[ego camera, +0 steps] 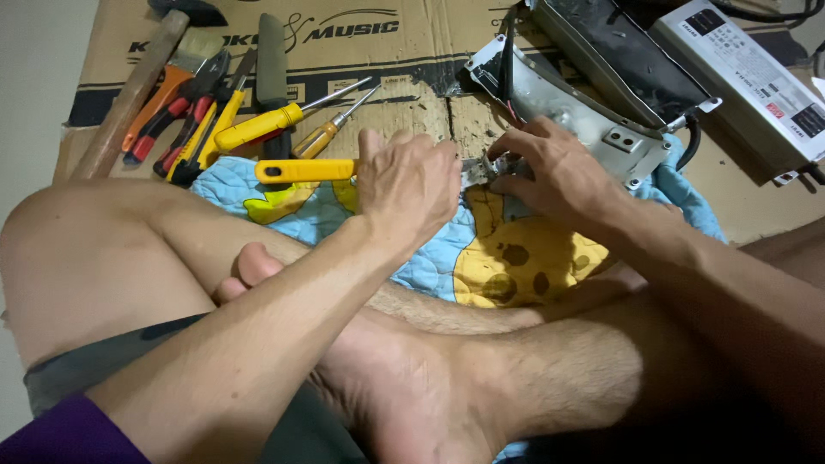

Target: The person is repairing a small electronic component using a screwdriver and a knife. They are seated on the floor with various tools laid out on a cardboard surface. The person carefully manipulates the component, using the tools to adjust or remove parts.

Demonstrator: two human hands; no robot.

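A: Start at the left. What lies there?

B: A wooden-handled hammer (pixel 129 90) slants from lower left to upper right on the cardboard sheet (pixel 412 34). Beside it sit a paintbrush (pixel 176 73), red-handled pliers (pixel 172 120), a dark-bladed knife (pixel 272 64), and two screwdrivers: a yellow-handled screwdriver (pixel 262 126) and a smaller amber-handled screwdriver (pixel 320 137), both with shafts aimed up and to the right.

A: And the left hand?

B: The left hand (pixel 408 185) is curled tight around a yellow-handled tool (pixel 305 170). Its long axis runs nearly level; the handle end sticks out left of the fist, and the working end points right toward the metal piece. The tip is hidden by the fingers.

A: Where is that tool?

B: Above the blue and yellow cloth (pixel 490 253), just in front of the crossed legs.

A: The right hand?

B: The right hand (pixel 550 172) has its fingers bent and pinching a small metal part (pixel 481 170) at the lower edge of the grey metal housing (pixel 567 112). How firmly, I cannot tell.

A: What crowds the spot?

B: The housing lies tilted, running upper left to lower right, with a black cable (pixel 692 142) at its end. Further right is a long white power unit (pixel 743 77). The left forearm crosses over the bare feet.
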